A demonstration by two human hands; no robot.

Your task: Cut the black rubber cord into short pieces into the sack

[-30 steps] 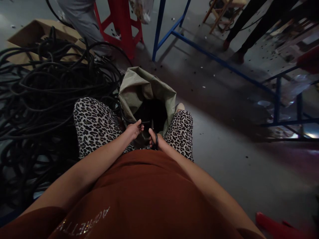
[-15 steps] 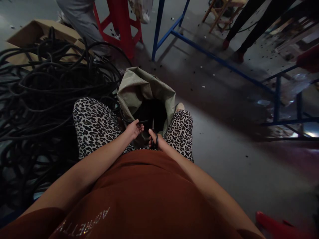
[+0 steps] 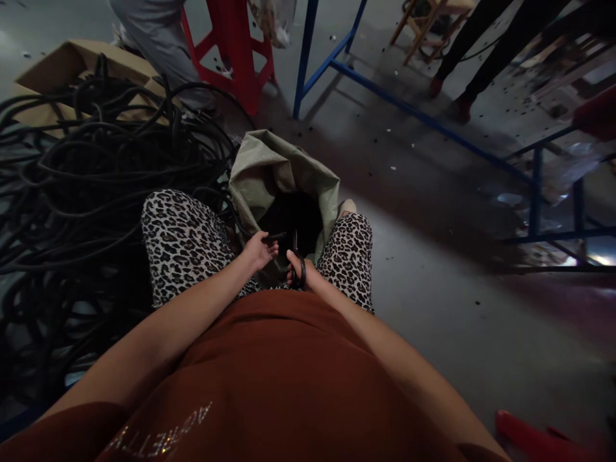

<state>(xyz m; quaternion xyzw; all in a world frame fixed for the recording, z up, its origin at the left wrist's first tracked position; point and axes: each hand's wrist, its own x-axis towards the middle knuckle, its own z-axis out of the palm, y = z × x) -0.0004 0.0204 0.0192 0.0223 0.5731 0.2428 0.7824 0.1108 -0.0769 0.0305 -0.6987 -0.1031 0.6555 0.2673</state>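
Between my knees stands a pale woven sack [image 3: 255, 154], its mouth gaping and its inside dark. Over the near rim my left hand [image 3: 261, 250] pinches a black rubber cord [image 3: 275, 237] between thumb and fingers, with a short end sticking out to the right. My right hand [image 3: 301, 268] is closed round the black handles of scissors [image 3: 295, 245], whose blades point away from me, just right of the cord's end. A large tangle of black cord [image 3: 91, 167] lies to my left. What lies deep in the sack is too dark to make out.
A cardboard box [image 3: 43, 70] sits behind the cord pile. A red plastic stool [image 3: 240, 58] and a blue metal frame [image 3: 385, 96] stand ahead. Another person's legs [image 3: 476, 51] show at the far right, and grey trousers [image 3: 154, 45] at the upper left.
Both hands stay almost in place. The cord's end in my left hand shows slightly farther to the right, and the scissors are still beside it.
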